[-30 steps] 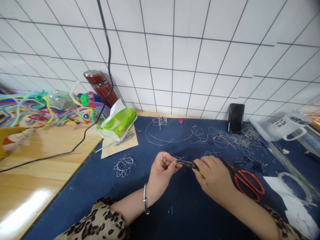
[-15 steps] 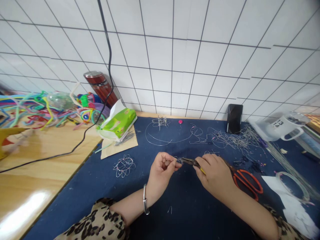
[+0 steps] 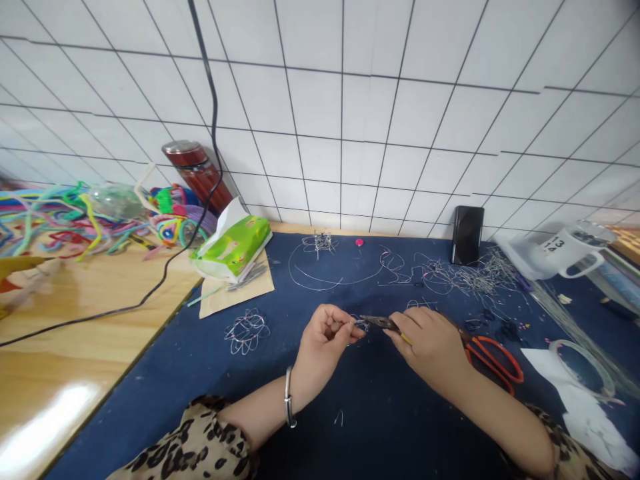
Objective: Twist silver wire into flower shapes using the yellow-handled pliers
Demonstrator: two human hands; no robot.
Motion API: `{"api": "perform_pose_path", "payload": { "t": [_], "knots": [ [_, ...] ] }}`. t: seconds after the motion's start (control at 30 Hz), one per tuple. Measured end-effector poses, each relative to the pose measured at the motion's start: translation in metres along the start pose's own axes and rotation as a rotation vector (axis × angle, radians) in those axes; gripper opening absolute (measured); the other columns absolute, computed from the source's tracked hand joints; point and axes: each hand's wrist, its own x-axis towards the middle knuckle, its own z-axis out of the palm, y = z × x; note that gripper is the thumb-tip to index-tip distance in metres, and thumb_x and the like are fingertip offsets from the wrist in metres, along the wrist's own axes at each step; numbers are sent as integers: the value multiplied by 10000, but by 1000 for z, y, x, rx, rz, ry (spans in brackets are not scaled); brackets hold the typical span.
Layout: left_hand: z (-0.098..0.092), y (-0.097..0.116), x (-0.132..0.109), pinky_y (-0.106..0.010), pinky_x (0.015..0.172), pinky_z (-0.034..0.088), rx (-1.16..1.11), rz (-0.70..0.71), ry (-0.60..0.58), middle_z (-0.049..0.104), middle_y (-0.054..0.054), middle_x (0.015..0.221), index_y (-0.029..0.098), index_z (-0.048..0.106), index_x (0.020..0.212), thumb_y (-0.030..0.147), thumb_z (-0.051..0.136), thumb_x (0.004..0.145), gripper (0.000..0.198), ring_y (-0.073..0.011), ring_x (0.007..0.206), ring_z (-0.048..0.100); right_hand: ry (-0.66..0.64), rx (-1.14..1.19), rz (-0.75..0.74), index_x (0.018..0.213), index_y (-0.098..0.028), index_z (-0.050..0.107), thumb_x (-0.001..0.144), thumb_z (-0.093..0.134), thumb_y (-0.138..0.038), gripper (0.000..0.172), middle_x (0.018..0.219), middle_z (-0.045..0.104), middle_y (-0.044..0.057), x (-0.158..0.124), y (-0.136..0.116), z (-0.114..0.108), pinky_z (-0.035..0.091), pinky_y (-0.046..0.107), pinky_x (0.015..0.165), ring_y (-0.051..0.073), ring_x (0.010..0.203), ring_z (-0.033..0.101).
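Over the middle of the blue mat (image 3: 380,413), my left hand (image 3: 327,340) pinches a small piece of bent silvery wire (image 3: 361,326) between thumb and fingers. My right hand (image 3: 433,343) is wrapped round the pliers (image 3: 381,323), whose yellow handle shows under the fingers. The jaws point left and meet or nearly meet the wire; whether they grip it is too small to tell. A flower-like loop of wire (image 3: 247,332) lies to the left of my left hand. A short bent wire (image 3: 339,418) rests nearer to me.
Red-handled scissors (image 3: 495,360) lie right of my right hand. Behind are tangled wires (image 3: 470,277), a black phone (image 3: 467,235) and a white mug (image 3: 575,250). At left are a green tissue pack (image 3: 233,247), a red flask (image 3: 197,175) and a hanging black cable (image 3: 214,100).
The pliers' tips have shifted slightly relative to the wire, and more of the wire loop shows beside my left fingers. The whole view has moved a little.
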Motion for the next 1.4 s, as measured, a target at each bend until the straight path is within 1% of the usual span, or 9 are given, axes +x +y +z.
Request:
{"api": "perform_pose_path", "payload": {
  "t": [0.07,0.17,0.27,0.37,0.6,0.73,0.87,1.17,1.4],
  "knots": [
    [0,2,0,-273,676,519,-8,-5,18,627,-13,741,170,457,848,170,570,820,116,-144,714,657,2,-2,19,885,-178,604,874,476,-302,180,760,556,49,1,2,-3,335,296,728,165,765,502],
    [0,3,1,-270,679,520,-23,-12,26,627,-13,755,169,455,848,170,570,818,119,-139,714,657,-36,6,41,865,-187,599,864,481,-315,174,763,547,46,2,5,-5,329,305,736,172,764,489],
    [0,3,1,-265,677,521,-32,-15,30,628,-13,771,168,458,851,168,574,814,121,-135,712,658,-83,16,50,848,-198,593,862,477,-321,169,765,540,41,2,6,-4,321,314,738,178,761,473],
    [0,3,1,-260,664,522,-40,-2,36,626,-12,777,167,461,846,170,580,808,124,-134,706,659,-103,26,46,832,-205,586,865,471,-330,173,763,536,36,2,5,-2,314,315,722,182,757,463],
    [0,0,3,-247,647,516,-26,3,29,629,-15,782,167,462,850,163,577,810,122,-129,694,660,-74,-6,8,888,-196,599,867,480,-293,155,766,550,41,1,6,2,301,311,695,181,754,468],
    [-2,-3,3,-255,658,516,9,2,1,631,-17,769,166,467,862,170,568,821,109,-135,707,661,-55,-19,-11,898,-196,601,878,470,-299,167,749,556,35,-1,8,3,299,308,686,174,734,473],
    [-3,-6,2,-266,672,521,26,1,-31,634,-24,777,163,479,869,183,568,826,101,-141,722,662,-52,-21,-11,891,-200,599,883,467,-313,174,741,558,29,-1,8,5,298,307,677,171,729,478],
    [-3,-6,4,-264,660,532,-4,-5,-51,631,-37,845,158,498,884,187,584,816,113,-143,729,666,-53,0,-6,887,-198,592,885,465,-310,170,747,559,28,-2,8,5,300,307,677,169,730,475],
    [-2,-7,3,-267,673,530,-23,-2,-87,639,-21,774,161,484,880,175,578,823,111,-144,723,670,-41,-2,-20,889,-201,593,878,471,-321,172,748,560,29,-2,8,6,309,311,684,172,724,468]
  ]
}}
